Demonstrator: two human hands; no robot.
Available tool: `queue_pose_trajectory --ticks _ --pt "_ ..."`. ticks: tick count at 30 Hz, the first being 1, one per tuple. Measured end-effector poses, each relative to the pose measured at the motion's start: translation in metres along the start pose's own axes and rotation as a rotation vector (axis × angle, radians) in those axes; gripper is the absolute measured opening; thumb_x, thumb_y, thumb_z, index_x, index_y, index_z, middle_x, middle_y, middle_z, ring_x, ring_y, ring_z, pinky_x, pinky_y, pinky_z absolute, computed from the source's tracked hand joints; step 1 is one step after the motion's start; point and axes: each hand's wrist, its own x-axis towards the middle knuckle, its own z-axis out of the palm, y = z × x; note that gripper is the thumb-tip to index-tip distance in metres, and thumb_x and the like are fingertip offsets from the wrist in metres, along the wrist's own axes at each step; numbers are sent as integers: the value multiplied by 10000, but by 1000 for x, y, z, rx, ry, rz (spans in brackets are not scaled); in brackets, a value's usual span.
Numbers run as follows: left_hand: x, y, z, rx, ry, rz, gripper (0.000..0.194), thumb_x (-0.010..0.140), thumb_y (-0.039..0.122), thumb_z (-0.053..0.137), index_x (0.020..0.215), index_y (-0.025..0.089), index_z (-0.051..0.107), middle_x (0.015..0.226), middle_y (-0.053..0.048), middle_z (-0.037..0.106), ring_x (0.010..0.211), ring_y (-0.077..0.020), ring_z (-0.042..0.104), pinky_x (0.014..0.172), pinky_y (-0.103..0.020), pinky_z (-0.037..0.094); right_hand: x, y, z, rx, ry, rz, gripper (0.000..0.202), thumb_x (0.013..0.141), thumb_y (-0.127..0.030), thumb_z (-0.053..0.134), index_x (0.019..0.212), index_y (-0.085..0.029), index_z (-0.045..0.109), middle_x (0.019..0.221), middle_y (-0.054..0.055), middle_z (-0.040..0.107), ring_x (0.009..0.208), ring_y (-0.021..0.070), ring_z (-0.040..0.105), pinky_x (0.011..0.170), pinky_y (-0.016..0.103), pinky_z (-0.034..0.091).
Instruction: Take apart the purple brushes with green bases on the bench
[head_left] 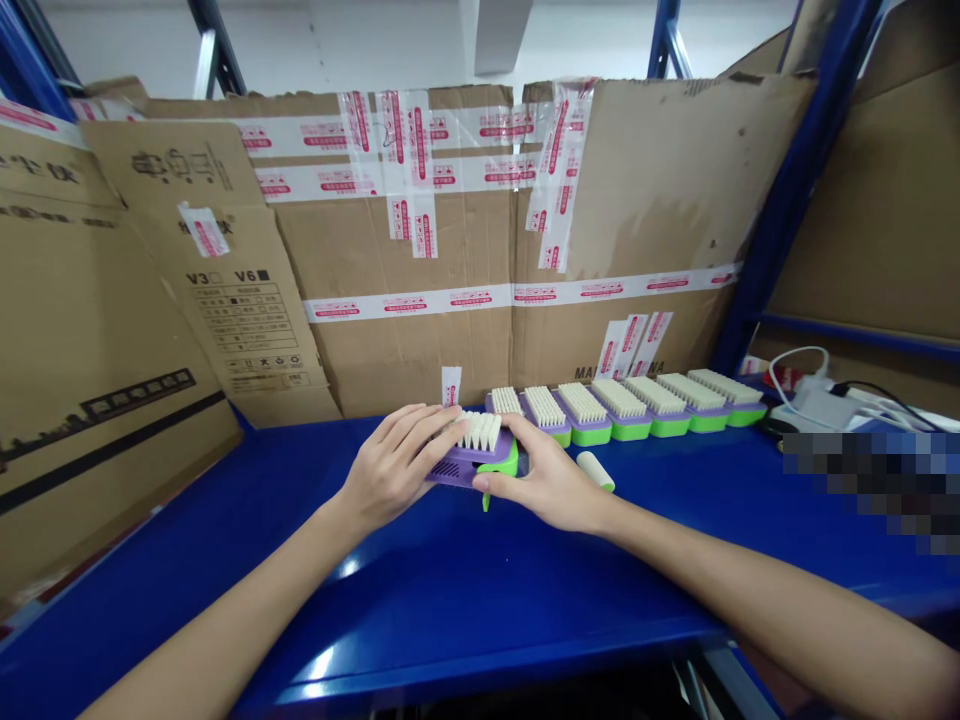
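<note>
Forearms [259,592] cross the worktop's [450,600] front edge; the left hand [397,460] and right hand [551,480] hold a bristled block [480,440] towards the back edge. Handling its green end [502,461] seems the current step; the next move calls for steady support.

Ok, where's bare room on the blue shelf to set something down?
The blue shelf has bare patches left of the left hand, toward the cardboard panel; between the forearms, down to the front edge; and between the right forearm and the brush row. It's crowded along the back right: brushes, the small cylinder by the right hand, then a white adapter.
</note>
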Motion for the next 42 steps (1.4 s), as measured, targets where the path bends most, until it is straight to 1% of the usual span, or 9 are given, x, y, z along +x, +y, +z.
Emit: queue_pose_trajectory --ticks 4,10,13,20,25,29,34,38,42 --pt "-2 -5 1 -40 -4 -44 584 1105 328 544 1643 150 400 1400 -189 717 1285 -334 683 1099 -541 575 2 5 -3 45 -8 -14 579 881 -520 843 1325 -228 611 1301 92 705 1179 298 676 1057 501 534" --pt "-4 -10 3 -62 6 -84 597 1081 251 566 1648 181 395 1404 -182 713 1279 -335 683 1094 -538 574 1 2 -5 -82 38 -76 556 918 -507 799 1346 -229 578 1347 115 680 1238 303 655 1105 522 513" --pt "-5 -10 4 -53 6 -111 645 1054 245 626 1651 198 387 1402 -178 713 1274 -335 685 1095 -526 565 0 0 -5 -120 44 -89 546 944 -485 779 1374 -240 551 1387 120 660 1291 306 635 1130 535 497" --pt "-7 -5 9 -43 28 -284 706 1015 331 718 1626 191 393 1395 -194 686 1261 -358 676 1072 -522 556 -2 -2 -6 -156 50 -106 609 964 -465 777 1460 -256 493 1437 138 617 1332 311 611 1142 552 493" --pt "-6 -4 9 -83 71 -364 638 985 292 753 1537 222 442 1355 -170 685 1249 -348 674 1047 -520 566 -3 -2 -5 -182 17 -91 644 956 -457 778 1475 -246 462 1458 152 595 1349 323 609 1144 559 502" --pt "-6 -6 10 -148 97 -386 613 946 283 796 1455 204 466 1316 -166 694 1211 -339 688 1021 -520 581 -3 -2 -4 -193 2 -117 646 948 -420 779 1475 -239 450 1442 146 599 1346 319 607 1133 550 507" --pt "-9 -5 13 -237 81 -445 682 915 368 842 1453 217 451 1328 -155 702 1213 -321 710 1012 -496 614 -2 -2 -5 -235 24 -166 627 933 -386 795 1450 -261 465 1409 130 605 1316 320 604 1102 549 519" --pt "-10 -1 13 -209 118 -488 740 904 474 846 1472 214 451 1292 -144 728 1137 -302 767 933 -437 663 -3 -4 -6 -237 39 -182 600 935 -389 799 1431 -266 485 1384 116 613 1309 318 605 1103 544 514" --pt "-12 0 12 -213 122 -522 749 900 558 824 1464 214 470 1266 -137 743 1080 -298 794 896 -432 684 -3 -8 -9 -249 58 -206 572 935 -382 793 1416 -280 499 1368 107 629 1282 320 616 1073 532 526"
